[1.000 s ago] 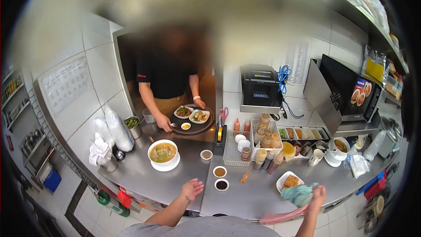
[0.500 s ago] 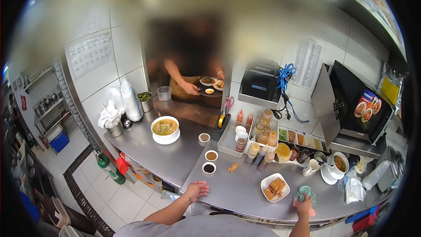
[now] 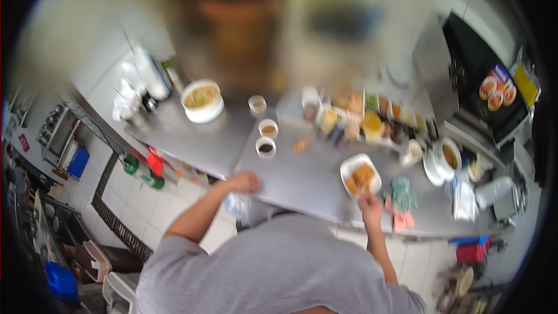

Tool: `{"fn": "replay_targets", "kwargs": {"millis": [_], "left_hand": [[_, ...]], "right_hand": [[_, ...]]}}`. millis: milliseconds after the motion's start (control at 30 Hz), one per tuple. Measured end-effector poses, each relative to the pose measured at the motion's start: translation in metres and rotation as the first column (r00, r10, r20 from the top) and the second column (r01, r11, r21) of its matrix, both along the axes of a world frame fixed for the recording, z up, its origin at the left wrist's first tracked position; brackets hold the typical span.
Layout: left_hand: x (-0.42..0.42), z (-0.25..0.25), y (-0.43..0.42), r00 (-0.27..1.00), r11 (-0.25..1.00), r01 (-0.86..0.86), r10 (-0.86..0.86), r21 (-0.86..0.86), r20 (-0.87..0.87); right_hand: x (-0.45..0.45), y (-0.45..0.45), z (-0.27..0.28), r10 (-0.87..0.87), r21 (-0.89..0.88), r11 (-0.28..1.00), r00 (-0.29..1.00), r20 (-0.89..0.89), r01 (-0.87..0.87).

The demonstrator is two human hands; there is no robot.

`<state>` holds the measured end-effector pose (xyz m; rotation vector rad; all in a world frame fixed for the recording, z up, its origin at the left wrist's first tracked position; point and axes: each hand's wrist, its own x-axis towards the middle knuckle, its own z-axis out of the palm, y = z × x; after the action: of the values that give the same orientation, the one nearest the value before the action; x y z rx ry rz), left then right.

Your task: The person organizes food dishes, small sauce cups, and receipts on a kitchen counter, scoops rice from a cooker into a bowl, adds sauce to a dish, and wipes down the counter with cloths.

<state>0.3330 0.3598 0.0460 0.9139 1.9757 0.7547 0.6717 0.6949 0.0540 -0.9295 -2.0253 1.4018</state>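
My right hand [image 3: 370, 202] is at the near corner of a white square bowl [image 3: 344, 170], its fingers pinched together at the rim. Golden-brown fried pieces [image 3: 361, 179] lie in this bowl. Just right of the hand, a green cloth [image 3: 403, 193] and a pink cloth [image 3: 403, 220] rest on the counter. My left hand [image 3: 244, 182] is over the counter's front edge, blurred, with the fingers looking curled in and nothing visible in them. Beyond it stand a cup of dark sauce [image 3: 265, 148] and a cup of brown sauce [image 3: 268, 129].
A large white bowl of soup [image 3: 202, 102] stands at the back left of the steel counter [image 3: 302, 177]. Sauce bottles [image 3: 328, 121] and topping trays [image 3: 395, 109] line the back. At right are a mug [image 3: 411, 153] and another soup bowl [image 3: 451, 154].
My right hand has let go of the cloth and moved left to the white square bowl. My left hand has drawn its spread fingers in. The view has tilted downward.
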Motion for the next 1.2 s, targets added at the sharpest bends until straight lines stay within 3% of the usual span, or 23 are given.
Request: {"fn": "replay_targets", "kwargs": {"millis": [33,67,100,167,233,300,333,433,500,567,700,767,800,867,900,967,1000,1067,1133,1167,1200], "left_hand": [[-0.009,-0.018,0.0,0.995,0.995,-0.104,0.104,0.005,0.006],[-0.003,0.007,0.004,0.98,0.987,-0.155,0.149,-0.031,-0.134],[-0.009,0.007,0.002,0.974,0.983,-0.174,0.181,0.063,-0.137],[-0.01,0.018,0.011,0.941,0.938,-0.339,0.339,0.073,0.012],[-0.009,0.013,0.019,0.924,0.919,-0.383,0.382,0.089,0.026],[-0.001,0.019,0.028,0.908,0.899,-0.419,0.416,0.124,0.047],[0.003,0.021,0.033,0.912,0.906,-0.41,0.406,0.11,0.053],[0.004,0.012,0.046,0.947,0.955,-0.284,0.265,0.088,0.181],[0.002,0.013,0.055,0.97,0.977,-0.187,0.167,0.101,0.179],[-0.004,0.019,0.059,0.981,0.99,-0.074,0.05,0.119,0.19],[-0.03,0.028,0.053,0.975,0.991,-0.02,-0.011,0.136,0.223],[-0.048,0.027,0.043,0.975,0.991,-0.037,0.006,0.132,0.224],[-0.054,0.027,0.037,0.976,0.989,-0.07,0.041,0.13,0.215],[-0.062,0.032,0.03,0.981,0.994,-0.053,0.034,0.098,0.189],[-0.065,0.032,0.027,0.981,0.991,-0.058,0.034,0.121,0.193],[-0.069,0.028,0.028,0.975,0.991,-0.035,0.005,0.132,0.221],[-0.069,0.026,0.031,0.971,0.989,-0.001,-0.034,0.146,0.235],[-0.066,0.03,0.039,0.968,0.987,-0.064,0.025,0.148,0.251],[-0.059,0.027,0.05,0.965,0.987,-0.05,0.008,0.151,0.263],[-0.055,0.026,0.058,0.969,0.985,-0.037,-0.006,0.171,0.248],[-0.052,0.027,0.067,0.973,0.981,-0.03,-0.015,0.192,0.23]], "right_hand": [[-0.001,-0.002,0.015,0.11,-0.088,0.991,0.992,0.068,-0.104],[-0.002,-0.003,0.015,0.142,-0.164,0.979,0.985,0.103,-0.124],[-0.003,-0.006,0.024,0.17,-0.183,0.973,0.973,0.157,-0.14],[-0.004,-0.011,0.025,0.174,-0.261,0.958,0.963,0.204,-0.118],[-0.009,-0.018,0.024,0.207,-0.353,0.93,0.936,0.284,-0.099],[-0.038,-0.033,0.022,0.265,-0.311,0.936,0.913,0.311,-0.166],[-0.06,-0.041,0.026,0.335,-0.113,0.942,0.88,0.336,-0.315],[-0.146,-0.055,0.027,0.383,0.288,0.835,0.871,0.307,-0.469],[-0.207,-0.057,0.019,0.252,0.472,0.791,0.911,0.327,-0.389],[-0.263,-0.039,-0.011,0.259,0.612,0.669,0.904,0.34,-0.422],[-0.289,-0.044,0.023,0.295,0.433,0.737,0.823,0.486,-0.52],[-0.293,-0.043,0.032,0.306,0.441,0.56,0.669,0.677,-0.702],[-0.294,-0.042,0.029,0.307,0.431,0.567,0.665,0.681,-0.702],[-0.287,-0.04,0.024,0.202,0.598,0.616,0.837,0.508,-0.512],[-0.279,-0.039,0.023,0.185,0.593,0.628,0.836,0.516,-0.505],[-0.251,-0.028,0.035,-0.008,0.69,0.716,0.986,0.165,-0.109],[-0.23,-0.016,0.045,-0.047,0.699,0.709,0.983,0.178,-0.093],[-0.187,0.011,0.066,-0.368,0.631,0.68,0.918,-0.148,0.374],[-0.151,0.053,0.08,-0.478,0.474,0.72,0.857,-0.191,0.507],[-0.141,0.075,0.076,-0.486,0.474,0.715,0.853,-0.191,0.513],[-0.136,0.099,0.066,-0.458,0.349,0.804,0.876,-0.153,0.481]]}}
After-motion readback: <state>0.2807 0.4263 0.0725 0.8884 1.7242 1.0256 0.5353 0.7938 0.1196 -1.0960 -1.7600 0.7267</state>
